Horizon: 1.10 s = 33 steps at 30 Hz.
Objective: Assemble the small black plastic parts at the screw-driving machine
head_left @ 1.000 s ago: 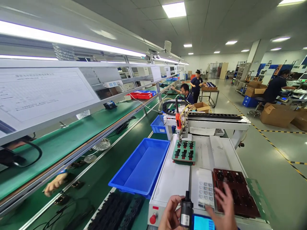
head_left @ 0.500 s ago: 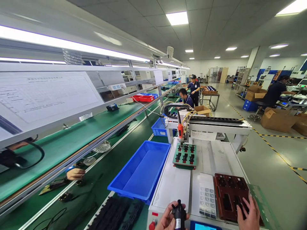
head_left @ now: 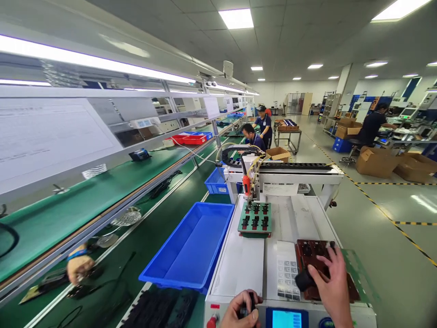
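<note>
My left hand [head_left: 241, 311] is at the bottom edge, fingers wrapped round a small black cylindrical part [head_left: 248, 308], just above the machine's front panel. My right hand [head_left: 332, 286] reaches over the dark red fixture tray [head_left: 316, 252] at the machine's right front and grips a black part [head_left: 304, 279] at the tray's left edge. A white label sheet [head_left: 287, 270] lies between my two hands. Farther back, a green fixture [head_left: 255, 219] with several black parts sits under the orange-tipped screwdriver head [head_left: 246, 182].
A blue bin [head_left: 191, 246] stands left of the machine, black parts trays [head_left: 164, 310] below it. A blue screen [head_left: 286, 319] and red button [head_left: 211, 321] are on the front panel. Another person's hand [head_left: 79, 268] works at the green conveyor at left. People stand farther down the line.
My right hand moved from the tray's near right corner to its left edge and closed on a black part. My left hand sank lower with its part. The view shifted slightly.
</note>
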### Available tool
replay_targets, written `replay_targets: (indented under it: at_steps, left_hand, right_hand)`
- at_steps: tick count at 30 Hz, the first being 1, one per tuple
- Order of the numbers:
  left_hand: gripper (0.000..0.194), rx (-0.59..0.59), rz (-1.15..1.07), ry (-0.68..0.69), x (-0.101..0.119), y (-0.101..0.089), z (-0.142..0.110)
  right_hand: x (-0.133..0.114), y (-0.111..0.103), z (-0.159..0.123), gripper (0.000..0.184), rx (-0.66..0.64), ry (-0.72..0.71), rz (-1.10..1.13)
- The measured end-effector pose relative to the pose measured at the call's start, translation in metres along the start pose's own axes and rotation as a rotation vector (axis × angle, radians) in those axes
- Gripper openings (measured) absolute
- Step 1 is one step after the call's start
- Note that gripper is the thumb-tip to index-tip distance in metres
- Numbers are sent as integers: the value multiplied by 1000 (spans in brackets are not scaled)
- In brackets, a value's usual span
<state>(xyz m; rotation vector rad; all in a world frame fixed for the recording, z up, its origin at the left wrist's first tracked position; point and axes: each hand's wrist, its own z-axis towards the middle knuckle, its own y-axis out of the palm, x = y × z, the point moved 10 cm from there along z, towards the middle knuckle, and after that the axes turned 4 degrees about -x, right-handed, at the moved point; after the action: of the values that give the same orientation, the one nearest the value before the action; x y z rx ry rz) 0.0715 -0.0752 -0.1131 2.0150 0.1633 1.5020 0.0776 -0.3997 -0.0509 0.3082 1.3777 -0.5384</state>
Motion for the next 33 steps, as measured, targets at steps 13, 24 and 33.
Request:
replay_targets:
  at_steps: [13, 24, 33]
  left_hand:
    - [58, -143, 230, -108, -14, 56, 13]
    - [84, 129, 207, 267, 20, -3, 1]
    - [82, 121, 358, 307, 28, -10, 5]
  right_hand:
    - [-57, 102, -60, 82, -371, 170, 467]
    - [-57, 104, -80, 92, -307, 269, 410]
    - [-56, 136, -95, 113, -496, 327, 407]
